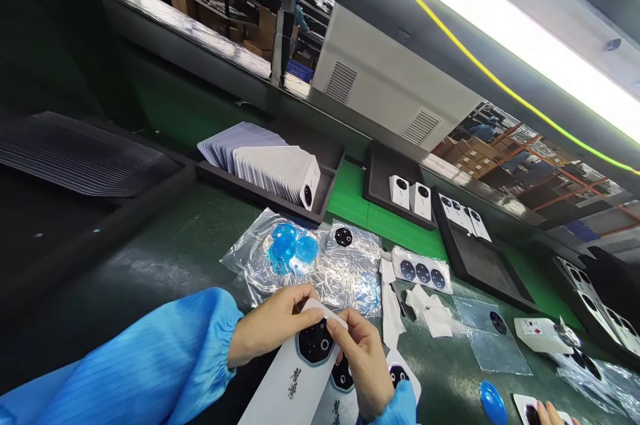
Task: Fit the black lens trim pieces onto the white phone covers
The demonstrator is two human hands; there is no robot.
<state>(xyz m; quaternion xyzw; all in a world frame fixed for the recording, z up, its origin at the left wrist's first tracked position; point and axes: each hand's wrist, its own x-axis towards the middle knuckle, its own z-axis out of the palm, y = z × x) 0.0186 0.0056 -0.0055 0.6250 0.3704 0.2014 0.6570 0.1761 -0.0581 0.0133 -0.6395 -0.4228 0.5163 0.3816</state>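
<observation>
A white phone back cover (280,388) with dark printed characters is tilted up in front of me. At its upper end sits a black round camera lens plate (314,344). My left hand (280,318) pinches the cover's top left corner, its thumb lying on the face near the plate. From the other side my right hand (365,355) grips the right edge, with the thumb at the plate's rim. Partly behind the right hand lies a second white cover (336,405), and another cover (404,375) shows to the right of it.
Ahead are clear plastic bags (350,258) with blue round films (285,242), a strip of lens plates (423,272) and white wipes (435,312). A black tray (260,190) holds fanned covers. At right are a white bottle (543,335), a blue lid (493,402) and another person's hand (549,414).
</observation>
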